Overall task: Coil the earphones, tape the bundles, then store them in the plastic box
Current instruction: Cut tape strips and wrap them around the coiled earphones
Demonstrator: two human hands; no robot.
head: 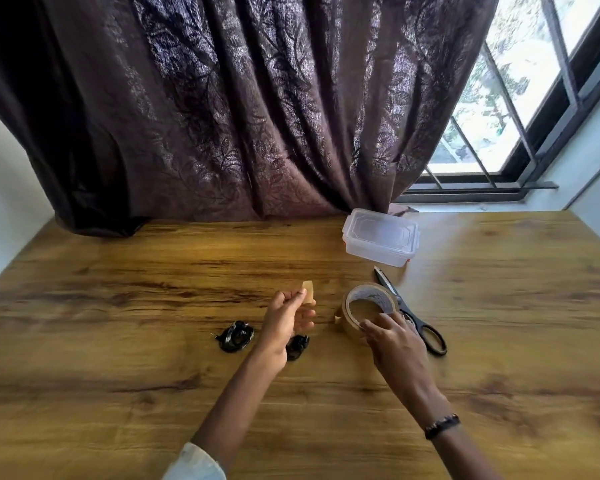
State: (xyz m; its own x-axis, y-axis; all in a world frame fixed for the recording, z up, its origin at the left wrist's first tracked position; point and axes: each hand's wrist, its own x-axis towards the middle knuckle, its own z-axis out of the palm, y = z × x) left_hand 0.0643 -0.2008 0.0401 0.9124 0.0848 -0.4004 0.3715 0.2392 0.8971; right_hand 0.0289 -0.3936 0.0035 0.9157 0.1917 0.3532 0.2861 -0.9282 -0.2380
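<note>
Head view, looking down on a wooden table [153, 393]. The left hand [284, 323] is raised just above the surface, thumb and forefinger pinched on a short strip of tape [309, 292] that stands up from the fingertips, apparently kept clear of the table so the adhesive stays free for wrapping. The right hand [394, 341] rests on the near rim of the tape roll [368, 308], fingers curled over its edge, probably steadying it or setting it down. Two black coiled earphone bundles lie near the left hand: the left bundle [235, 336] sits in the open, and the second bundle [297, 346] is partly hidden beneath the left hand; whether either is already taped cannot be told. Black-handled scissors [411, 313] lie just right of the roll, within reach for cutting. The clear plastic box [380, 237], lid on, stands farther back by the dark curtain [222, 116], well apart from the bundles, awaiting the storing step.
</note>
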